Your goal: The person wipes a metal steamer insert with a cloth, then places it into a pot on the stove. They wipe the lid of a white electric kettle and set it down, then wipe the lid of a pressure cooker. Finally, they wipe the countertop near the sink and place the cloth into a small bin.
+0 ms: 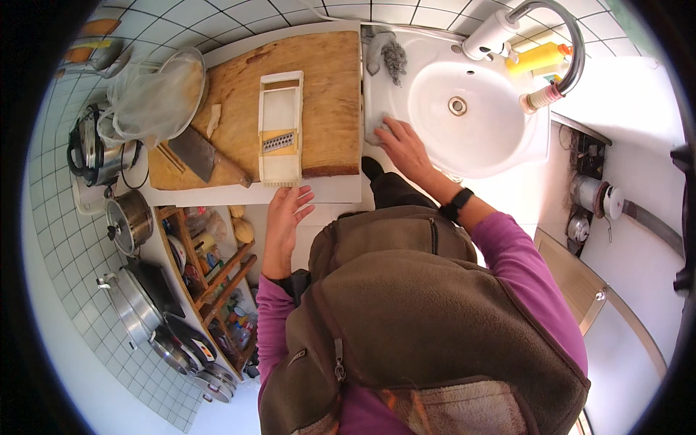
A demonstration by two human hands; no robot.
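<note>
A white plastic grater (280,117) with a metal grating insert lies lengthwise on a thick wooden cutting board (331,98). At its near end is my left hand (288,212), palm turned sideways and fingers apart, holding nothing. Whether its fingertips touch the grater's toothed end, I cannot tell. My right hand (405,147) is on the left rim of the white ceramic sink (467,157), its fingers curled over a pale grey cloth or pad (373,136). Left of the grater, a cleaver (198,155) rests on the board beside a pale peeled scrap (214,119).
A grey cloth and a steel-wool scourer (394,57) sit at the sink's back corner. The faucet (576,49) arches over its right side, near a yellow bottle (535,58). A bag-covered bowl (185,92) stands on the board's left. Pots (130,217) line the left counter above shelves (217,288).
</note>
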